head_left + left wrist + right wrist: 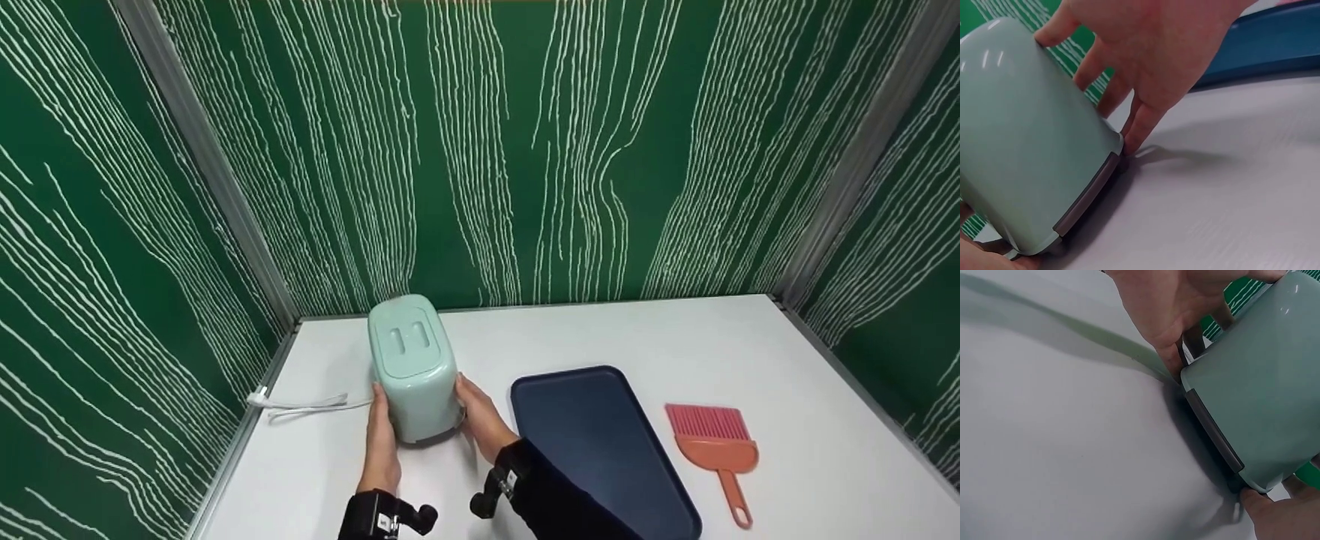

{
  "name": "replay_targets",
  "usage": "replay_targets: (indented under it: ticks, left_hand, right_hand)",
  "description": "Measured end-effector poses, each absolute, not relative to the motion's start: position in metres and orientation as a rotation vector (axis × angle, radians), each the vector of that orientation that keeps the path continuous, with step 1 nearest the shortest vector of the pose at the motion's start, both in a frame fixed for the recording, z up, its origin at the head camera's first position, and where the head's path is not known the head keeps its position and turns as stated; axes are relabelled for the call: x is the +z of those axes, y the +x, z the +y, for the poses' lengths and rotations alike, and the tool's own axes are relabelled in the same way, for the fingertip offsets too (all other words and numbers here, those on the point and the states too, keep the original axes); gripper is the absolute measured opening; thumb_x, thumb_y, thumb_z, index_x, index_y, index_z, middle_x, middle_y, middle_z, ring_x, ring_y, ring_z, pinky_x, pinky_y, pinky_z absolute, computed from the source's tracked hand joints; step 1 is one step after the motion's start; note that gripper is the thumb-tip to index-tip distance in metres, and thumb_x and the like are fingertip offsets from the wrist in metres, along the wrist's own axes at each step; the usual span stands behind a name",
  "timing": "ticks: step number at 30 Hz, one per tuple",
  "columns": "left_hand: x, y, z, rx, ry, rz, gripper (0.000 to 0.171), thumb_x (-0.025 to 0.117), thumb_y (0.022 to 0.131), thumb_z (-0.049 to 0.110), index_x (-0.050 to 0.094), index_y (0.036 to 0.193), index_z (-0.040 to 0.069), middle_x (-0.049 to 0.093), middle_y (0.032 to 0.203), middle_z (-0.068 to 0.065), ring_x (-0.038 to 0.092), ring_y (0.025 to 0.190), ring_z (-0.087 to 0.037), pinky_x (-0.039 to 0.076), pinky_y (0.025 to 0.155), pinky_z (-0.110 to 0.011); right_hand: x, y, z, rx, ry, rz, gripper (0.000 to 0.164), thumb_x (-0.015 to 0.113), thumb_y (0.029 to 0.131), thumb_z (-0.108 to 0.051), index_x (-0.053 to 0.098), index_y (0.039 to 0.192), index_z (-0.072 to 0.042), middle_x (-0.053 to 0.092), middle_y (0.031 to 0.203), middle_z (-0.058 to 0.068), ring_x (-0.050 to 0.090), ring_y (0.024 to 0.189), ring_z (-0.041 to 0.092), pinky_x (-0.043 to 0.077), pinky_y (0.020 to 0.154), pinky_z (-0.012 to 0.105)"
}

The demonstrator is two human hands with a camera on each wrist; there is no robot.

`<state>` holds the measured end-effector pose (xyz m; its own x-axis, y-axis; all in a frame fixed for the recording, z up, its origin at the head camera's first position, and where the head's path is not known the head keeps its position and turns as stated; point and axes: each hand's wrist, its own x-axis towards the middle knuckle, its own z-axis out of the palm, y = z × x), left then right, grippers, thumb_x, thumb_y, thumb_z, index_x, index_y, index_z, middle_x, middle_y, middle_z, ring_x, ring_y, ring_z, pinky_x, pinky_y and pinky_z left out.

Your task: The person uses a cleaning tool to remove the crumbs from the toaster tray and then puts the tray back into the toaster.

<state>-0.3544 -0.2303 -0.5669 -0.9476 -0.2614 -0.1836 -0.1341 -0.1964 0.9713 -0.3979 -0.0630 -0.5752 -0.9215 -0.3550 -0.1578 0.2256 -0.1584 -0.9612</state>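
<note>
Hands number two: the left hand (pixel 381 450) and the right hand (pixel 484 420), both bare, grip one glossy mint-green box-shaped appliance (pixel 424 405) from its left and right sides, fingers bent in at the lower edge. Each wrist wears one black strap with a camera mount. The appliance stands upright at the left side of the white table (pixel 307 465); whether its base touches the surface, I cannot tell. One mint-green lid (pixel 409 360) with two oblong recesses covers its top, so its inside is hidden. One dark grey strip (pixel 1086 194) runs along the bottom of its near face. From the left side one white cord (pixel 319 406) reaches across to one white plug (pixel 257 397) by the table's left edge.

Right of the hands lies one navy-blue rectangular tray (pixel 592 420) with a raised rim, partly behind the right sleeve. Farther right rests one orange-handled brush with pink bristles (pixel 716 454). Three green panels with white wavy lines (pixel 435 225) surround the table.
</note>
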Motion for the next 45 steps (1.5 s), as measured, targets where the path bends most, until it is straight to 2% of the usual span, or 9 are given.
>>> replay_targets:
  ticks: [9,16,27,34,40,45]
  left_hand:
    - [-0.566,-0.341,-0.228,-2.325,0.458,-1.931,0.087,0.026,0.093,0.075,-0.001,0.159,0.025,-0.010,0.165,-0.007,-0.013,0.149,-0.035,-0.008,0.114,-0.066]
    - [-0.574,-0.333,-0.227,-2.371,0.539,-1.955,0.094,0.026,0.089,0.079,-0.005,0.159,0.024,-0.016,0.164,-0.010,-0.019,0.147,-0.038,-0.012,0.111,-0.069]
    - [-0.571,-0.314,-0.220,-2.351,0.605,-1.968,0.102,0.026,0.082,0.086,-0.006,0.158,0.026,-0.017,0.163,-0.009,-0.020,0.147,-0.039,-0.012,0.110,-0.070]
    - [-0.566,-0.304,-0.216,-2.374,0.642,-1.991,0.111,0.027,0.077,0.090,-0.008,0.158,0.024,-0.019,0.163,-0.012,-0.020,0.146,-0.041,-0.013,0.109,-0.070]
    - [-0.565,-0.295,-0.211,-2.364,0.624,-1.996,0.109,0.027,0.080,0.088,-0.005,0.159,0.021,-0.017,0.163,-0.013,-0.019,0.146,-0.041,-0.013,0.110,-0.069]
    - [-0.567,-0.287,-0.208,-2.362,0.603,-2.017,0.113,0.025,0.077,0.091,-0.007,0.159,0.019,-0.019,0.162,-0.014,-0.022,0.145,-0.042,-0.015,0.109,-0.069]
  right_hand:
    - [-0.574,-0.384,-0.061,-2.153,-0.177,1.733,0.082,0.041,0.097,-0.065,0.023,0.157,-0.012,0.014,0.164,0.012,0.005,0.150,0.034,0.012,0.119,0.056]
    - [-0.578,-0.369,-0.054,-2.144,-0.165,1.738,0.078,0.039,0.099,-0.061,0.023,0.157,-0.012,0.014,0.164,0.014,0.004,0.150,0.036,0.011,0.119,0.057]
    - [-0.578,-0.350,-0.047,-2.133,-0.198,1.762,0.074,0.037,0.101,-0.058,0.025,0.156,-0.010,0.016,0.163,0.016,0.006,0.149,0.039,0.012,0.118,0.058]
    - [-0.578,-0.342,-0.042,-2.131,-0.175,1.762,0.083,0.039,0.098,-0.063,0.023,0.156,-0.005,0.015,0.162,0.018,0.006,0.149,0.040,0.012,0.118,0.059]
    - [-0.576,-0.336,-0.038,-2.116,-0.138,1.749,0.088,0.040,0.095,-0.068,0.022,0.156,-0.007,0.013,0.163,0.018,0.005,0.148,0.041,0.012,0.118,0.059]
    - [-0.577,-0.330,-0.036,-2.087,-0.090,1.739,0.094,0.040,0.091,-0.073,0.021,0.157,-0.009,0.013,0.163,0.017,0.005,0.149,0.041,0.011,0.118,0.059]
